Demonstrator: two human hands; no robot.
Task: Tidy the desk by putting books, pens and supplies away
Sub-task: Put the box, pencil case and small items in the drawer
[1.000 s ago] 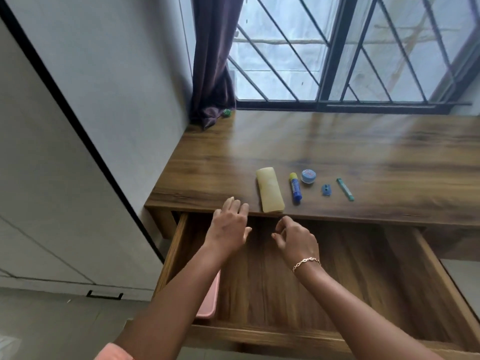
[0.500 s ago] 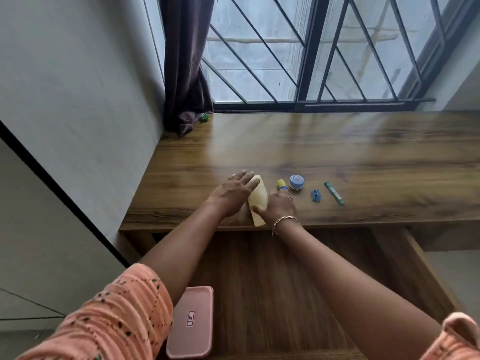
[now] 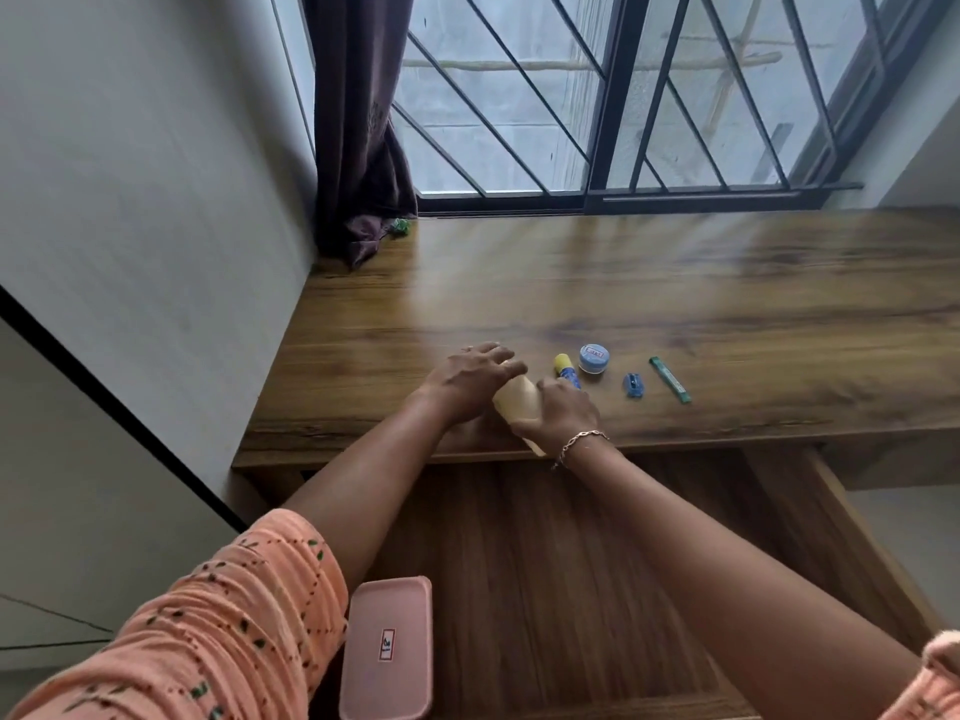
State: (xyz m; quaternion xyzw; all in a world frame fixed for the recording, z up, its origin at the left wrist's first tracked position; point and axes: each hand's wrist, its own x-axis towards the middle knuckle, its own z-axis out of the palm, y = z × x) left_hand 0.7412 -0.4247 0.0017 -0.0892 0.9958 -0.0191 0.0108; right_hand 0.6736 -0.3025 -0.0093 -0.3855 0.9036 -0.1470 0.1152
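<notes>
Head view: left hand (image 3: 475, 379) and right hand (image 3: 563, 413) both hold a pale yellow case (image 3: 517, 400) at the bench's (image 3: 675, 304) front edge, fingers curled round it, its near end overhanging the open drawer (image 3: 545, 563). Beside it lie a glue stick (image 3: 565, 367), blue tub (image 3: 594, 357), sharpener (image 3: 634, 385) and green tube (image 3: 669, 379). Labels on the tub lid and on the pink box (image 3: 387, 646) in the drawer's front left corner are unreadable.

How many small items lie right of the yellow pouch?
4: glue stick beside the right hand, then blue tub, blue sharpener, green stick farthest right. It may hide others.
</notes>
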